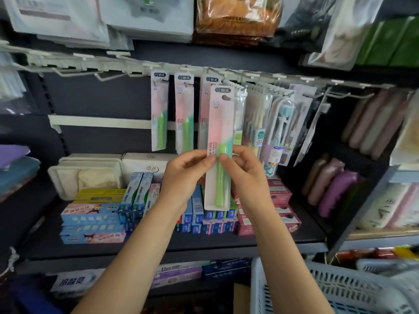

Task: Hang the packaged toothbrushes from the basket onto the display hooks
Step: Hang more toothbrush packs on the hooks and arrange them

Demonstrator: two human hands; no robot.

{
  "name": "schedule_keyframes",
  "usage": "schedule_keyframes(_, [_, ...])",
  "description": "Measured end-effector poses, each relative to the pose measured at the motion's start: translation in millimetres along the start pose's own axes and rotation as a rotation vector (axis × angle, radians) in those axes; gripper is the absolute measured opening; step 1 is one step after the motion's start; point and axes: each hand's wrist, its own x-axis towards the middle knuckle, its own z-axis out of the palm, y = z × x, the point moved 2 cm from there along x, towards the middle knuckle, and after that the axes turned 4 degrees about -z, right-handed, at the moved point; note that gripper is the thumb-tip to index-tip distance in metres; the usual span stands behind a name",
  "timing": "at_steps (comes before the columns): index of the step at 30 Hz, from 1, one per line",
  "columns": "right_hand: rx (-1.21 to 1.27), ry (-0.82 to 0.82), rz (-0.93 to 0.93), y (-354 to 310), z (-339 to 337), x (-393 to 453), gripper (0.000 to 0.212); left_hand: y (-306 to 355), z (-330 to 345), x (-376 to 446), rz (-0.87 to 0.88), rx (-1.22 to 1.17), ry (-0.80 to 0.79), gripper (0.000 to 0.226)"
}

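One white slatted basket (335, 288) sits nearest, at the lower right; its contents are too blurred to tell. Above it, the left hand (183, 175) and right hand (244, 171) both pinch the middle of a packaged toothbrush (220, 150), held upright in front of the display, its hang hole free of any hook. On the shelf (158, 243) behind lie toothpaste boxes (93, 223) in stacks. Farther back, three matching toothbrush packs (159, 112) hang from the hooks (108, 77), beside a crowded row of other toothbrushes (272, 118).
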Motion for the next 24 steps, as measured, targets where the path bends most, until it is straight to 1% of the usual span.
schedule_keyframes(3, [0.021,-0.012,-0.008,-9,-1,5,0.002,9,5,-4,0.014,-0.019,0.035,0.013])
schedule_keyframes(6, [0.015,-0.014,-0.011,-18,-1,8,0.005,20,11,-9,0.053,-0.022,0.066,0.011])
schedule_keyframes(13, [0.042,0.024,-0.008,-30,1,14,0.014,35,22,-11,0.114,-0.034,0.146,0.019])
schedule_keyframes(17, [0.036,0.03,0.007,-34,2,19,0.009,40,24,-7,0.164,-0.001,0.16,0.012])
schedule_keyframes(20, [0.035,0.04,0.016,-34,2,25,0.011,41,25,-2,0.2,0.028,0.163,0.008])
schedule_keyframes(24, [0.031,0.061,0.068,-24,1,38,0.019,39,27,9,0.187,0.046,0.174,0.004])
